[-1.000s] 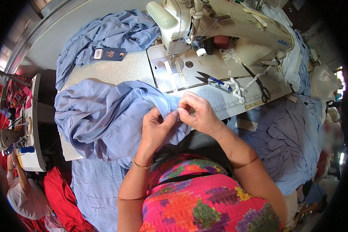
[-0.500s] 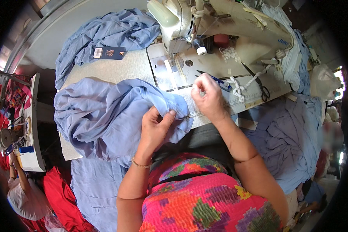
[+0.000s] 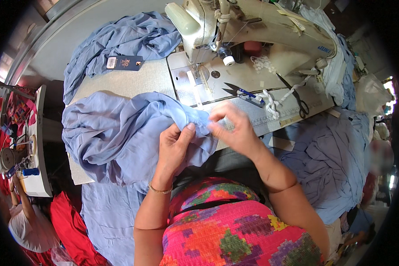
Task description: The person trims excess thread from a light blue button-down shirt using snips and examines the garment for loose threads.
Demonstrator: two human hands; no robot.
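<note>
My left hand [image 3: 176, 144] pinches the edge of a light blue garment [image 3: 115, 133] between thumb and fingers; the cloth lies bunched on the sewing table. Close to that edge my right hand [image 3: 235, 128] is bent in a pinch, its thumb and forefinger at the fabric and slightly blurred. Whether it grips the cloth or something fine is too small to tell. Just beyond my right hand, blue-handled thread snips [image 3: 244, 94] rest on the table with their blades apart.
A sewing machine [image 3: 270, 31] stands at the back. Dark scissors [image 3: 295, 95] and a knotted white cord [image 3: 272, 105] lie right of the snips. Another blue garment [image 3: 124, 37] with a dark tag [image 3: 125, 63] is at the back left. More blue cloth [image 3: 328, 155] is heaped at right.
My right hand has come down and toward me from beside the snips to the garment's edge, uncovering the snips. My left hand keeps its pinch and has barely shifted.
</note>
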